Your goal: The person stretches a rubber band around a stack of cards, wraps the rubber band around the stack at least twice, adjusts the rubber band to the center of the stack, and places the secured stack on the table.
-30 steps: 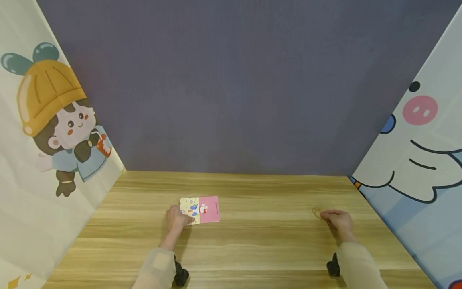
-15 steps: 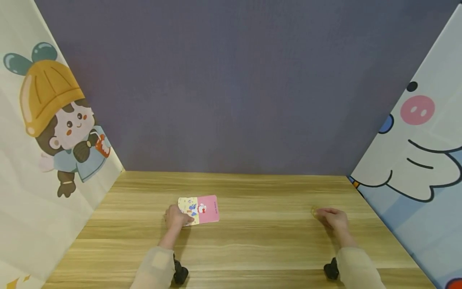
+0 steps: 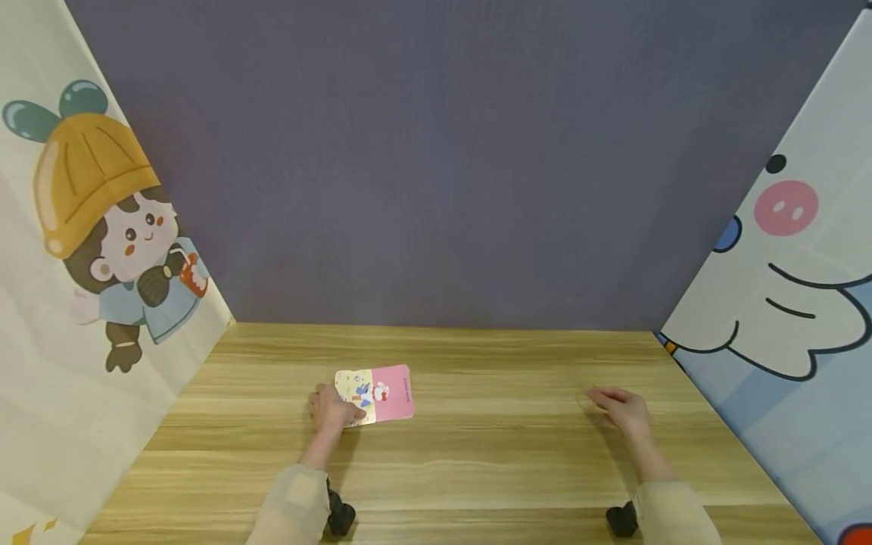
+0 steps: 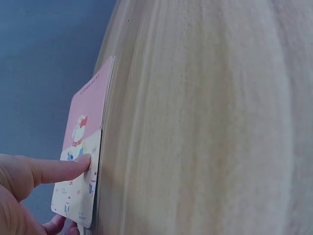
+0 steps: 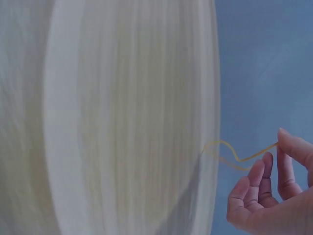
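My left hand [image 3: 331,409] grips a small notebook [image 3: 395,387] with a pink half and a pale yellow half, printed with cartoon animals. In the left wrist view the thumb lies across the yellow part of the cover, while other fingertips [image 4: 55,224] show at its lower edge. On the right of the table, my right hand [image 3: 625,411] pinches a thin yellow rubber band [image 5: 224,142] between thumb and index finger. The band hangs out from the fingertips in a loose, bent loop, and the other fingers are curled loosely beside it.
A wood-grain table [image 3: 477,469] lies under both hands. Behind it rises a dark grey panel [image 3: 436,166]. Cartoon-printed walls stand at the left [image 3: 41,378] and right [image 3: 838,250]. Black wrist devices sit at both cuffs.
My right hand has shifted a little to the left with the rubber band. The left hand keeps its grip on the notebook, which has tilted slightly.
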The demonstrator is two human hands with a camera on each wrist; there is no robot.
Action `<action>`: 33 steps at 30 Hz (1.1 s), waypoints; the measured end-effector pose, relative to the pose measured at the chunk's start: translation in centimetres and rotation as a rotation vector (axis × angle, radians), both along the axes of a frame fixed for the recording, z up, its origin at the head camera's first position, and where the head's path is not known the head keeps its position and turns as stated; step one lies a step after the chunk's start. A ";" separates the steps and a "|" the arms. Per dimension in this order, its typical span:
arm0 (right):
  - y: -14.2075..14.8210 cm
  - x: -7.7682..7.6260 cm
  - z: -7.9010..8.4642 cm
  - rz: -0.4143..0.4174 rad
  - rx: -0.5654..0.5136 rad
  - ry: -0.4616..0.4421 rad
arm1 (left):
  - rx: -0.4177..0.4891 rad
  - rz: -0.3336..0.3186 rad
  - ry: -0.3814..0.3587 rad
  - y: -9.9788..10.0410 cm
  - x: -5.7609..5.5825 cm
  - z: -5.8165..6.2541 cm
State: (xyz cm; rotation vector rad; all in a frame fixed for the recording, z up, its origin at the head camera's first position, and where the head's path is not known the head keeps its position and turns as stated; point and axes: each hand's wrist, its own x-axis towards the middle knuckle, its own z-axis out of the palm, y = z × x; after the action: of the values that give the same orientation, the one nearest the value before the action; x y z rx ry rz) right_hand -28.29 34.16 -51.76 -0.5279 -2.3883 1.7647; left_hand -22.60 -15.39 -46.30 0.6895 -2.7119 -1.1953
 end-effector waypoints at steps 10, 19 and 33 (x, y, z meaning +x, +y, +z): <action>-1.2 0.6 -0.7 0.074 -0.083 0.085 | 0.043 -0.057 0.040 -0.2 0.0 -0.3; -2.6 1.9 -0.6 0.135 -0.152 0.118 | 0.058 -0.115 0.132 -0.4 0.6 -0.8; -3.7 3.4 -0.6 0.154 -0.314 0.163 | 0.296 -0.159 0.182 -1.1 1.2 -0.9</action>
State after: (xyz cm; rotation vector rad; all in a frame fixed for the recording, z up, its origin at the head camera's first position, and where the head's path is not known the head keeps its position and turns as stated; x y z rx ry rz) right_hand -24.91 30.51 -52.33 -0.2236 -2.1055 2.1732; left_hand -21.44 -16.44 -47.16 0.3735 -2.5048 -1.6313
